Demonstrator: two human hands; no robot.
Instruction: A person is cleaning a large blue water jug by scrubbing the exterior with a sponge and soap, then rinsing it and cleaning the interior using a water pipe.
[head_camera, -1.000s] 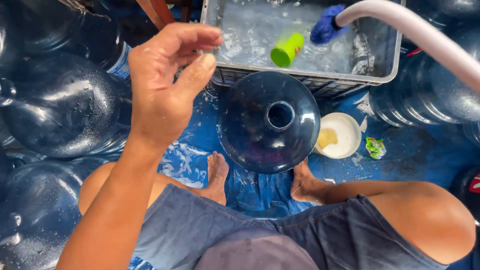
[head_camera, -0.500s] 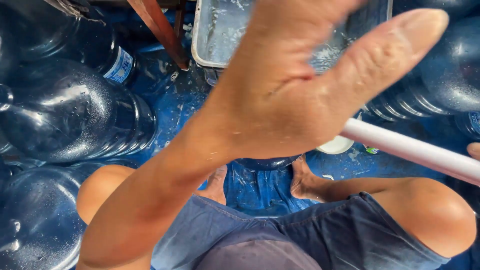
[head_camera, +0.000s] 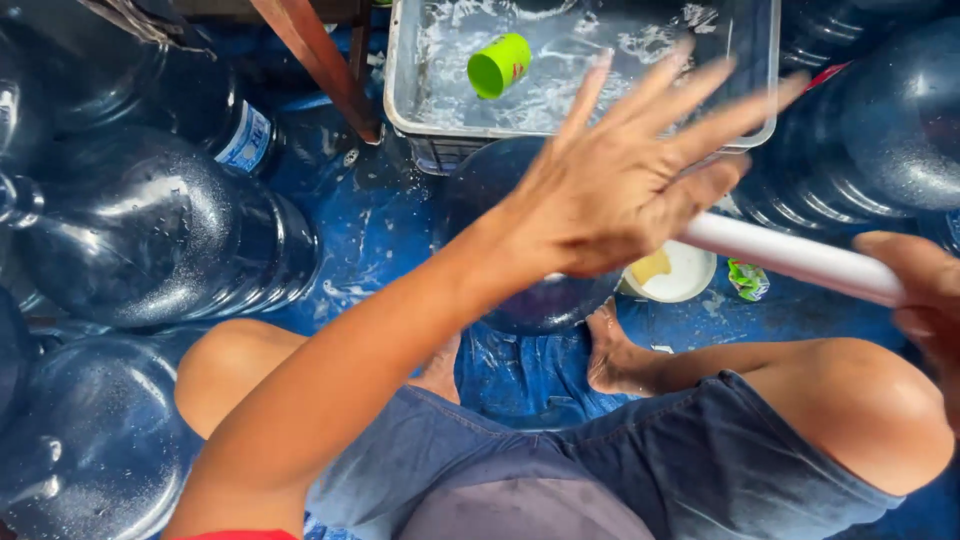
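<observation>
One white pipe (head_camera: 790, 255) under spread left-hand fingers (head_camera: 700, 125), in right hand (head_camera: 915, 290).

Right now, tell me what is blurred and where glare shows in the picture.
Head view: the left hand is motion-blurred, worst at the fingertips; the right hand on the white pipe is soft at the frame edge. The bottles carry bright highlights, and the foamy water in the tray glares around the green cup.
</observation>
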